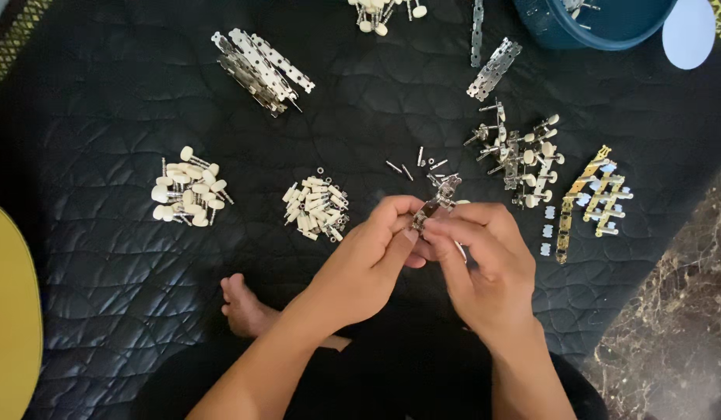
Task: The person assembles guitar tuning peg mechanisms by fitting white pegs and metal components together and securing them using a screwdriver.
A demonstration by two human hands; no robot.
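Both hands meet at centre, over a black quilted mat (pixel 104 257). Left hand (pixel 368 264) & right hand (pixel 485 264) pinch a small metal strip (pixel 437 202) w/ pegs between fingertips, held just above the lap. Left of them: pile of small white pegs (pixel 315 208), further left a pile of white knobs (pixel 188 188). Right: finished silver pieces (pixel 524 155) & gold strips (pixel 594 198). Stack of metal plates (pixel 259 66) up top, blue tub (pixel 602 31) at top right.

Head camera looks steeply down, close, onto the black quilted mat (pixel 127 257).
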